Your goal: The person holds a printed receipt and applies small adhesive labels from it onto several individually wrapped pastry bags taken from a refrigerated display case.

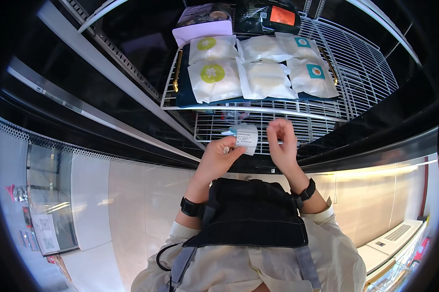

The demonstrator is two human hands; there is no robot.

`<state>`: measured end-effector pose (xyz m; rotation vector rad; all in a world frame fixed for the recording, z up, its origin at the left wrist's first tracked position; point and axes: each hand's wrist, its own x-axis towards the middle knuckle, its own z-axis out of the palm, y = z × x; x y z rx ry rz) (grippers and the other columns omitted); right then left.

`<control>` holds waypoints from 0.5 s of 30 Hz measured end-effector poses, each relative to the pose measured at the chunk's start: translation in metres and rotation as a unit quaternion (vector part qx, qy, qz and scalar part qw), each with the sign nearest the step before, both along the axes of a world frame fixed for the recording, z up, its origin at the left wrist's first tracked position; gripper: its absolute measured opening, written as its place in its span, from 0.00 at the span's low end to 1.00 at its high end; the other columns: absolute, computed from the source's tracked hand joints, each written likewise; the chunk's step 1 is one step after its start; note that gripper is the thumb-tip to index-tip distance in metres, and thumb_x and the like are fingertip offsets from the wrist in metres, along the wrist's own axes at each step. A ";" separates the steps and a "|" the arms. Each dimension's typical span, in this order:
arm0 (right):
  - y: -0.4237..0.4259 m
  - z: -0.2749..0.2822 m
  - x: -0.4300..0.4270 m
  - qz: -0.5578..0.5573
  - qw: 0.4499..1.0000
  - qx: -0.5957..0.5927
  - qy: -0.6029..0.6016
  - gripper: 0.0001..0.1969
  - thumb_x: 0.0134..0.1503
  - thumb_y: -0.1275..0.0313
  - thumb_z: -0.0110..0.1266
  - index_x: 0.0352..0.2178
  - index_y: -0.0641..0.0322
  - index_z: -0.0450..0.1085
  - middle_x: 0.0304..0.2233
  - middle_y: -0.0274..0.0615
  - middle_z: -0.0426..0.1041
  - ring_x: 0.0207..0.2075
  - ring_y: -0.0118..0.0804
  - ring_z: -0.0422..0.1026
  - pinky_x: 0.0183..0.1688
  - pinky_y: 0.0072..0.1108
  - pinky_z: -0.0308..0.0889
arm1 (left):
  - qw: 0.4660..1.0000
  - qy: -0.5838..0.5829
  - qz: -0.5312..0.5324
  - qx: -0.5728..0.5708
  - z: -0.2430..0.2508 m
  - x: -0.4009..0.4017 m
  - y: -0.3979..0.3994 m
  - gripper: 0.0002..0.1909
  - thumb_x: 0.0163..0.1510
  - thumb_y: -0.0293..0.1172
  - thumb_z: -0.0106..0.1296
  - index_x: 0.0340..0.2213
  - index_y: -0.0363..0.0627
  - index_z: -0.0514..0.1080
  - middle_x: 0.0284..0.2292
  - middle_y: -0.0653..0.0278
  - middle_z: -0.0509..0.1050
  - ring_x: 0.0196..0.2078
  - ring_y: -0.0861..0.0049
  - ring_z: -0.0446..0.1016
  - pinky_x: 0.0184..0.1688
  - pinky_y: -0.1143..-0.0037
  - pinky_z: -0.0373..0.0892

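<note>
My left hand (219, 157) pinches a small white printed label (247, 140) between thumb and fingers. The label has a curved right edge and a teal patch at its upper left. Just to the right of it is my right hand (283, 144), raised with its fingers curled. No object shows in that hand, but its fingertips are blurred. Beyond both hands, a dark blue tray (184, 93) with gold handles (177, 71) rests on a white wire shelf (354, 69). White pouches with green round stickers (212, 74) or teal square stickers (315, 71) lie on it in two rows.
Behind the tray stand a lilac package (203, 31) and a black bag (267, 16) with an orange label. A lower wire rack (219, 126) sits under the shelf. Black cabinet frame (358, 142) borders the right. A glass-fronted case (53, 204) stands far left.
</note>
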<state>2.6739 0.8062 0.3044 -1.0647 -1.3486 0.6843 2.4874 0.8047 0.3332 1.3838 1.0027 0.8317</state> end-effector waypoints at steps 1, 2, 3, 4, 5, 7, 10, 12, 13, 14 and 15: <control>-0.005 0.003 0.001 0.004 0.997 0.064 -0.054 0.11 0.50 0.77 0.53 0.36 0.63 0.63 0.27 0.36 0.67 0.23 0.21 0.65 0.24 0.11 0.60 | 1.000 0.000 0.001 -0.001 -0.003 0.000 0.001 0.07 0.50 0.23 0.49 0.33 0.36 0.71 0.28 0.69 0.74 0.30 0.89 0.67 0.33 0.84 0.65; -0.007 0.008 0.003 0.035 0.990 0.081 -0.109 0.13 0.48 0.76 0.55 0.37 0.62 0.63 0.30 0.39 0.67 0.25 0.25 0.66 0.26 0.14 0.62 | 0.999 0.031 0.019 0.032 -0.006 0.000 0.001 0.07 0.49 0.24 0.50 0.32 0.37 0.71 0.25 0.66 0.74 0.26 0.88 0.67 0.30 0.83 0.64; -0.008 0.024 0.004 0.058 0.979 0.099 -0.167 0.16 0.46 0.76 0.57 0.38 0.61 0.64 0.34 0.42 0.67 0.28 0.30 0.67 0.29 0.17 0.64 | 0.996 0.058 0.031 0.068 -0.006 0.005 0.004 0.07 0.49 0.26 0.51 0.31 0.38 0.71 0.22 0.64 0.73 0.23 0.87 0.67 0.27 0.82 0.64; -0.004 0.028 0.000 0.054 0.964 0.153 -0.212 0.20 0.42 0.73 0.59 0.39 0.59 0.65 0.39 0.43 0.65 0.35 0.38 0.67 0.34 0.24 0.65 | 0.987 0.129 0.026 0.090 -0.004 0.004 0.006 0.07 0.48 0.27 0.52 0.31 0.38 0.71 0.20 0.62 0.72 0.20 0.84 0.66 0.24 0.80 0.62; -0.003 0.024 -0.004 0.068 0.964 0.123 -0.226 0.19 0.42 0.72 0.60 0.38 0.58 0.67 0.38 0.40 0.66 0.37 0.41 0.66 0.38 0.26 0.64 | 0.973 0.200 0.020 0.113 -0.002 0.002 0.007 0.08 0.47 0.28 0.52 0.30 0.38 0.70 0.17 0.60 0.70 0.18 0.81 0.65 0.21 0.79 0.61; 0.005 0.018 -0.007 0.053 0.943 0.153 -0.290 0.17 0.41 0.73 0.59 0.36 0.58 0.68 0.38 0.38 0.67 0.36 0.41 0.66 0.38 0.26 0.64 | 0.979 0.175 0.016 0.103 0.012 0.005 0.009 0.07 0.46 0.27 0.51 0.29 0.38 0.70 0.16 0.56 0.69 0.15 0.76 0.64 0.20 0.77 0.60; 0.005 0.023 -0.010 0.023 0.928 0.193 -0.319 0.16 0.40 0.71 0.59 0.34 0.58 0.69 0.35 0.36 0.68 0.33 0.37 0.67 0.34 0.24 0.64 | 0.975 0.180 0.003 0.130 0.010 0.001 0.018 0.09 0.47 0.25 0.49 0.33 0.40 0.71 0.18 0.54 0.70 0.17 0.72 0.67 0.23 0.78 0.63; 0.008 0.024 -0.010 -0.001 0.912 0.213 -0.351 0.15 0.40 0.71 0.59 0.34 0.58 0.69 0.33 0.35 0.69 0.32 0.36 0.68 0.33 0.23 0.64 | 0.969 0.182 0.009 0.168 0.012 0.004 0.026 0.08 0.47 0.24 0.49 0.33 0.41 0.71 0.19 0.53 0.70 0.18 0.68 0.68 0.23 0.77 0.63; 0.010 0.024 -0.008 -0.011 0.902 0.228 -0.367 0.15 0.40 0.72 0.59 0.33 0.59 0.70 0.32 0.35 0.69 0.30 0.36 0.68 0.31 0.23 0.64 | 0.962 0.184 0.014 0.202 0.013 0.006 0.027 0.08 0.47 0.24 0.49 0.33 0.41 0.71 0.20 0.51 0.70 0.18 0.65 0.68 0.23 0.77 0.63; 0.012 0.024 -0.007 -0.022 0.891 0.243 -0.383 0.15 0.39 0.73 0.60 0.33 0.59 0.70 0.31 0.35 0.70 0.27 0.36 0.69 0.29 0.23 0.64 | 0.965 0.177 0.035 0.190 0.011 0.009 0.027 0.06 0.47 0.23 0.49 0.30 0.40 0.71 0.21 0.50 0.69 0.20 0.59 0.67 0.22 0.75 0.63; 0.013 0.024 -0.007 -0.023 0.891 0.244 -0.382 0.15 0.39 0.73 0.60 0.33 0.59 0.70 0.31 0.35 0.70 0.27 0.36 0.69 0.29 0.23 0.64 | 0.965 0.178 0.034 0.191 0.012 0.010 0.028 0.06 0.47 0.23 0.49 0.30 0.40 0.71 0.21 0.50 0.69 0.20 0.59 0.67 0.22 0.75 0.63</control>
